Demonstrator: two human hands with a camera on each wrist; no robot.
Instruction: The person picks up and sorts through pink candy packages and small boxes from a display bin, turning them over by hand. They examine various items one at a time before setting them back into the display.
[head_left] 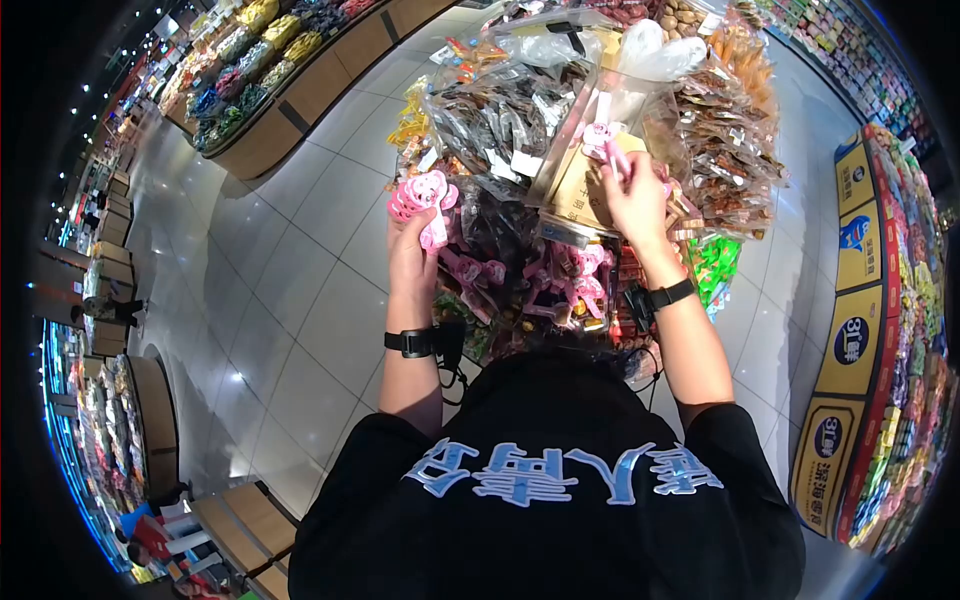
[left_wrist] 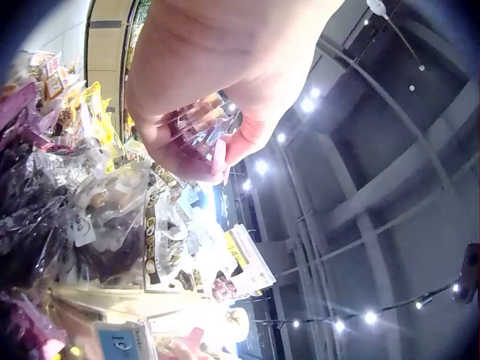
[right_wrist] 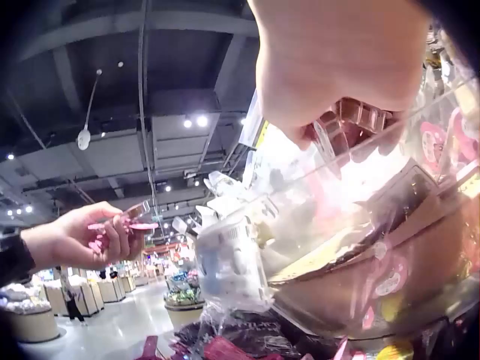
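Off to the left of the display, the left hand point(head_left: 409, 252) grips a fanned bunch of pink cartoon-head packets point(head_left: 425, 190). The right wrist view also shows that left hand point(right_wrist: 75, 236) with pink pieces sticking out of its fingers. The right hand point(head_left: 640, 205) pinches a pink cartoon-head packet point(head_left: 600, 140) by its narrow end, above a clear plastic bin point(right_wrist: 292, 300). Brown segments point(right_wrist: 360, 112) show through the wrapper under the right fingers. More pink packets point(head_left: 580, 270) lie in the near part of the display, between the hands and the body.
Dark-wrapped bags point(head_left: 500, 125) fill the display's left, brown snack bags point(head_left: 730, 130) its right. White scoop-like shapes point(head_left: 660, 50) stand in the back of the bin. Green packets point(head_left: 714, 265) sit front right. A stocked shelf point(head_left: 900, 330) lines the right; tiled floor point(head_left: 290, 270) runs left.
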